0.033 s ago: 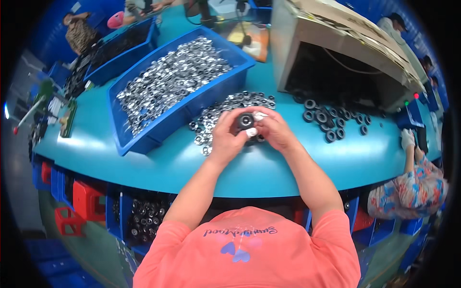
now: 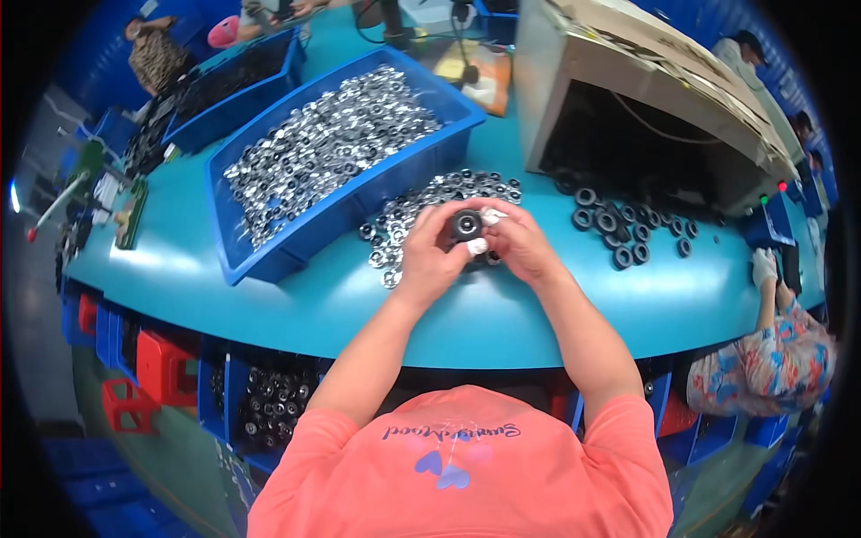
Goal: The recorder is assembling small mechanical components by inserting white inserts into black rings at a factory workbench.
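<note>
Clock centre: the dark round wheel-like part, held above the surface, its pale ringed hub facing up.
Left grip: the left hand curls around the part from 9 o'clock, its white-covered thumb tip near the lower edge.
Right grip: the right hand closes in from 3 o'clock, a white-covered fingertip beside the upper edge; both hands appear to grip the same part.
Under-surface bin: at 7 to 8 o'clock, a blue bin of dark round parts.
Red stools: at 8 o'clock, beyond that bin.
Shiny pile: small silver round pieces spread loosely from 8 round to 1 o'clock, close to the hands.
Dark rings: a loose cluster at 3 o'clock.
Co-worker: a person in a patterned top at 4 o'clock, wearing a white glove.
Big blue bin: at 10 o'clock, heaped with silver pieces.
Box: at 2 o'clock, its dark opening facing the rings.
Orange-and-white item: near 12 o'clock.
</note>
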Motion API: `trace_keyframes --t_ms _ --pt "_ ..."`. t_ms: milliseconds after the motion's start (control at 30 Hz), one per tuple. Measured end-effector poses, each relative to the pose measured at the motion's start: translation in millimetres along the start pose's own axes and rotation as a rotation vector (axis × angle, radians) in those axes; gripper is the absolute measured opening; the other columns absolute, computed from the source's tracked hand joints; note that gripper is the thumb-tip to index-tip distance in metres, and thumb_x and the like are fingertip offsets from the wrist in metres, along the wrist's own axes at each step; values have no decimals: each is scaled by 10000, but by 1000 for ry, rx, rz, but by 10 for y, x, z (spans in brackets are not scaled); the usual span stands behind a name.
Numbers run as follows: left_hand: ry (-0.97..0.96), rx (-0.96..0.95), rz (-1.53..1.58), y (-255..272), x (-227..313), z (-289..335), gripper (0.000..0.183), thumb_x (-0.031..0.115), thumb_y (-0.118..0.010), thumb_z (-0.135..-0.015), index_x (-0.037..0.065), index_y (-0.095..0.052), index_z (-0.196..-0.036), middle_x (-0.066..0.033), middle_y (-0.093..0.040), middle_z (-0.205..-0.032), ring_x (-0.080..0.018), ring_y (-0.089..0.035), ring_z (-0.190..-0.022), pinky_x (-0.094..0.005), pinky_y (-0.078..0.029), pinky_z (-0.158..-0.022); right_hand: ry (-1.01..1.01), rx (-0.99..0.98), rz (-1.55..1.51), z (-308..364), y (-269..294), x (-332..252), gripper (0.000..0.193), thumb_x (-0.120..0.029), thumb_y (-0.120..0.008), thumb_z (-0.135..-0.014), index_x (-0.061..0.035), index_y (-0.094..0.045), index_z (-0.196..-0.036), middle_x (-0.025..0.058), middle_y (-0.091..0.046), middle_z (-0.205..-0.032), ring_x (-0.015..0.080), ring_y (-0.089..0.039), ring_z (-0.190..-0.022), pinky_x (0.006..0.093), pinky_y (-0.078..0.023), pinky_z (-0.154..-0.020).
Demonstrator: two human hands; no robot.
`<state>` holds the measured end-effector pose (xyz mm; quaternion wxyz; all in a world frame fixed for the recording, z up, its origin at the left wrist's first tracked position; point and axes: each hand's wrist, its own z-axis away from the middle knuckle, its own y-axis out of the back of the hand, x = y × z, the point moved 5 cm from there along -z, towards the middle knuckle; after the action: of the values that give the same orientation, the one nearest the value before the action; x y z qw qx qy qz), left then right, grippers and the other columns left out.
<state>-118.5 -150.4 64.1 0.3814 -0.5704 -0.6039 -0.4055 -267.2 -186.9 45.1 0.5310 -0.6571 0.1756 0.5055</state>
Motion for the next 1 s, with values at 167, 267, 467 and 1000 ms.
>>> trace_keyframes --t_ms 167,267,467,1000 --pt "-6 -6 -84 57 -44 0 491 15 -820 -782 29 -643 -1240 -59 -594 -1115 -161 -662 -990 -285 -571 -839 65 26 29 -64 23 73 381 -55 -627 -947 -12 -604 -1324 70 -680 -1164 134 -680 -993 281 -564 -811" --pt "37 -35 -125 77 -112 -1 503 53 -841 -778 19 -647 -1241 -76 -605 -1152 -178 -657 -1024 -304 -566 -869 167 58 164 -76 31 42 356 -41 -624 -947 -20 -609 -1301 54 -677 -1149 117 -666 -962 277 -551 -787" --pt "329 -41 443 21 -190 10 368 167 -793 -909 11 -640 -1205 -15 -645 -906 -105 -608 -729 -258 -531 -663 79 4 238 -61 93 32 298 -57 -633 -954 -55 -651 -1251 35 -681 -1113 103 -650 -904 260 -535 -767" --pt "574 -129 229 168 -462 42 714 625 -334 -1069 46 -721 -911 -27 -628 -648 -72 -492 -482 -222 -361 -422 -96 19 478 -49 8 55 247 -125 -750 -918 -31 -707 -1143 -14 -702 -884 49 -607 -777 224 -464 -654"
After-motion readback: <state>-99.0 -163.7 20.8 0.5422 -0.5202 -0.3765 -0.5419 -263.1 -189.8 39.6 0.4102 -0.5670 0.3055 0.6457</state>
